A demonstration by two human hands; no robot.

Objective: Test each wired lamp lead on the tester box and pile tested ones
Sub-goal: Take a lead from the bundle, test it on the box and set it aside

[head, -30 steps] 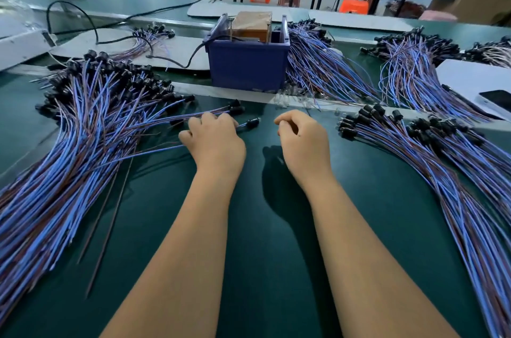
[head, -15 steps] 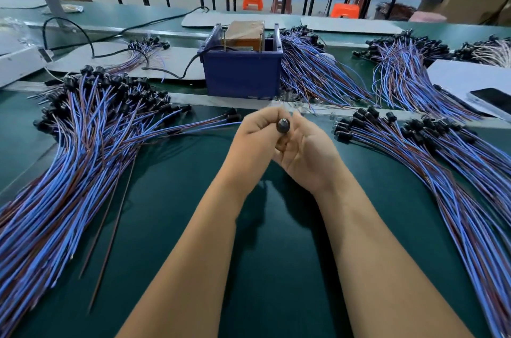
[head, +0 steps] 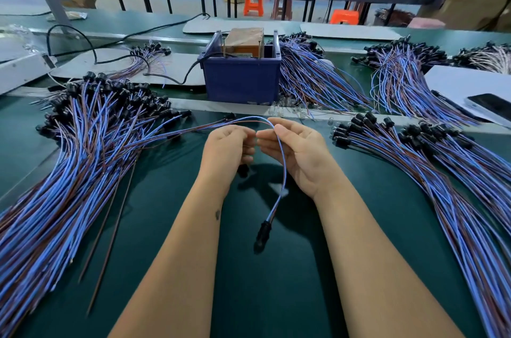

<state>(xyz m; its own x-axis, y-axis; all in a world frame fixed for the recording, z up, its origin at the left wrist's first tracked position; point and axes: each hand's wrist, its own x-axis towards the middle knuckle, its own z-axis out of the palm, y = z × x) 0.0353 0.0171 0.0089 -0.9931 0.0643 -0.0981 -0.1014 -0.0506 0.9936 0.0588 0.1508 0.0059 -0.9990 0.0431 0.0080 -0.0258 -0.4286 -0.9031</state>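
the thin blue-and-brown wired lamp lead [head: 281, 160] looped over the curled fingers of the right hand [head: 297, 156], its black socket dangling above the green mat. the left hand [head: 228, 148] pinched the wire ends. best keep those ends together, aimed at the blue plastic tester box [head: 242, 80].

Two bare forearms, no sleeves or gloves, small dark mark [head: 218, 214] on left forearm, no rings on hands

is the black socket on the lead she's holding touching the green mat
Cannot tell. In the head view the black socket hangs from the lead, which the right hand holds, but looking down from above hides any gap over the green mat.
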